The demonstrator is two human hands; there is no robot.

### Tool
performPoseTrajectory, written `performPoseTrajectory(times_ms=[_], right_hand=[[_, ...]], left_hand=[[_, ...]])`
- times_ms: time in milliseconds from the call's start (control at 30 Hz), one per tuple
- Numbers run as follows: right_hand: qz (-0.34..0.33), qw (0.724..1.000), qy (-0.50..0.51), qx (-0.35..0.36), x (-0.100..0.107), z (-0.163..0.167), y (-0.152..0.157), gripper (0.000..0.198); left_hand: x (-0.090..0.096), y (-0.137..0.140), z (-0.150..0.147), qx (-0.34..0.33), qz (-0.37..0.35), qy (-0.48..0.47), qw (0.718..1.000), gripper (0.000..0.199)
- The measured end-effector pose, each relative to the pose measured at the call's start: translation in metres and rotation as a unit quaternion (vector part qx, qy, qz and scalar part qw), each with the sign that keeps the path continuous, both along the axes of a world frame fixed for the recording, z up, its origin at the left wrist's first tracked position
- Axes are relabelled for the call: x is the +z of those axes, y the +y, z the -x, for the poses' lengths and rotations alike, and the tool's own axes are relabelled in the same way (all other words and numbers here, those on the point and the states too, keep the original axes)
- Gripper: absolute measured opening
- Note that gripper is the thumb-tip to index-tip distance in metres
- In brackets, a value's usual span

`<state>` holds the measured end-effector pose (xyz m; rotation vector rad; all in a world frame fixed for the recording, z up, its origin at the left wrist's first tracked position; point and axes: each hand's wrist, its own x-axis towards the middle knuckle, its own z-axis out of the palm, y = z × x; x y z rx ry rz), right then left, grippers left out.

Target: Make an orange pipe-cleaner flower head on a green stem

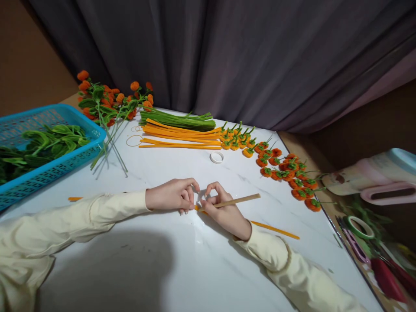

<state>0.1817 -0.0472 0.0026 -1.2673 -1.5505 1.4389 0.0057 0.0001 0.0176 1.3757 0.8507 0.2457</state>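
Note:
A long orange pipe cleaner (276, 230) stretches sideways low over the white table, passing behind both hands. My left hand (172, 194) is closed, its thumb and fingers pinching the pipe cleaner near the middle. Close beside it, my right hand (227, 214) is closed on a flat light wooden stick (240, 200). The stick slants up to the right, and its lower end meets the pipe cleaner between the hands. My right fingertips curl over, partly hiding that meeting point. A white ring-shaped roll of tape (216, 157) lies just beyond my hands.
Orange pipe cleaners (182, 132) and green pipe cleaners (178, 120) lie at the back. Small orange pumpkin-like pieces (289, 167) spread rightward. A blue basket (52, 167) of leaves stands left, near orange-tipped stems (112, 104). A tumbler (373, 173) and green tape (360, 227) are right.

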Motion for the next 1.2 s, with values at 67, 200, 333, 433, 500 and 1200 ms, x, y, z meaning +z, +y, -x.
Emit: performPoseTrajectory(times_ms=[67,200,333,433,500,1200], right_hand=[[0.000,1.000,-0.010,0.000,0.0004,0.0000,-0.0001,0.020],[-0.002,1.000,-0.006,-0.011,-0.0005,-0.0003,0.0011,0.025],[-0.002,1.000,-0.006,-0.016,-0.0012,-0.0005,0.0029,0.025],[-0.026,0.999,-0.021,-0.009,-0.0008,0.0009,0.0024,0.019],[-0.063,0.997,-0.039,0.000,-0.0002,0.0026,0.0012,0.016],[-0.258,0.937,-0.181,0.149,0.0036,0.0076,-0.0009,0.011]], left_hand=[[0.0007,0.0005,0.0001,-0.003,0.009,0.004,1.000,0.034],[0.0009,0.0021,0.0002,-0.015,0.010,0.022,1.000,0.034],[-0.0015,0.0023,0.0001,-0.021,-0.006,0.028,0.999,0.033],[-0.0029,0.0021,0.0002,-0.020,-0.002,0.026,0.999,0.033],[-0.0030,0.0022,0.0003,-0.021,0.004,0.023,1.000,0.032],[-0.0016,0.0051,0.0001,-0.033,0.012,0.023,0.999,0.030]])
